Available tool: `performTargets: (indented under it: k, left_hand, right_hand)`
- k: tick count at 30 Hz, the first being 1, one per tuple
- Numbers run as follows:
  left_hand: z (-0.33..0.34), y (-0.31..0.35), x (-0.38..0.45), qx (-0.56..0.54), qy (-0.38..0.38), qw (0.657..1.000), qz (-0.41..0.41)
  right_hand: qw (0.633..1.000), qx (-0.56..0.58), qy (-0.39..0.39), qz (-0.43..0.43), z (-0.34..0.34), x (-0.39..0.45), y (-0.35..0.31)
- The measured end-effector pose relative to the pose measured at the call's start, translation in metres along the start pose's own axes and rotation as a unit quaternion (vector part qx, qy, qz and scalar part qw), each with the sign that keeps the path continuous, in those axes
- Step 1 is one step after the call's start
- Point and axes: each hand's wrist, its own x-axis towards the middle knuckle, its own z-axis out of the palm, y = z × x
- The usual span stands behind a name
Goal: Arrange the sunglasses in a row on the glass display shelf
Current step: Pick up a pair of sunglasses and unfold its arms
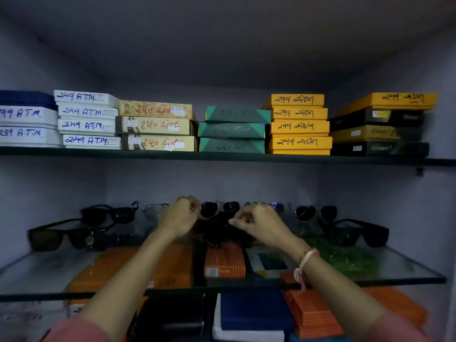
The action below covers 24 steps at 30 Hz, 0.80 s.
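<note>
Both my hands reach over the glass display shelf point(407, 262). My left hand point(179, 218) and my right hand point(259, 222) are closed on the two ends of a dark pair of sunglasses point(217, 230) held low between them at the shelf's middle. Behind it stands another dark pair point(219, 209). A black pair point(66, 236) lies at the front left, a second black pair point(109, 214) behind it, and a thin wire-rimmed pair point(154, 211) beside my left hand. On the right stand a round-lens pair point(315, 213) and a chunky black pair point(357, 233).
An upper shelf point(222, 156) carries stacks of labelled boxes: white point(88, 119), beige point(158, 125), green point(233, 130), yellow point(299, 124), black and yellow point(380, 127). Under the glass lie orange boxes point(224, 260) and a blue box point(254, 314). Cabinet walls close both sides.
</note>
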Motion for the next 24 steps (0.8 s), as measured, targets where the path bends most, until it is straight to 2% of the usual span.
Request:
performTargets:
  k: [2, 4, 8, 11, 14, 17, 21, 24]
  left_hand:
    - [0.007, -0.001, 0.009, 0.008, -0.092, 0.995, -0.043]
    - [0.008, -0.001, 0.013, 0.015, -0.151, 0.986, -0.07]
    - [0.008, -0.009, 0.019, -0.034, -0.157, 0.984, -0.079]
    - [-0.003, -0.017, 0.017, -0.092, -0.164, 0.977, -0.104]
    - [-0.026, -0.022, 0.011, -0.158, -0.127, 0.972, -0.118]
    - [-0.055, -0.027, 0.002, -0.214, -0.143, 0.962, -0.093]
    - [-0.085, -0.036, -0.01, -0.088, -0.113, 0.988, -0.059]
    - [-0.097, -0.045, -0.019, -0.044, -0.15, 0.987, -0.045]
  right_hand:
    - [0.998, 0.007, -0.065, 0.012, 0.008, 0.006, -0.004]
    - [0.993, -0.019, -0.12, 0.01, 0.018, 0.009, -0.013]
    - [0.988, -0.017, -0.155, 0.02, 0.026, 0.018, -0.021]
    - [0.991, 0.02, -0.129, 0.028, 0.024, 0.021, -0.029]
    - [0.997, 0.033, -0.07, 0.006, 0.018, 0.023, -0.04]
    - [1.0, 0.016, -0.009, -0.011, 0.014, 0.025, -0.05]
    - [0.998, 0.053, 0.025, -0.001, 0.017, 0.028, -0.07]
    - [0.997, 0.068, 0.021, -0.005, 0.028, 0.025, -0.085]
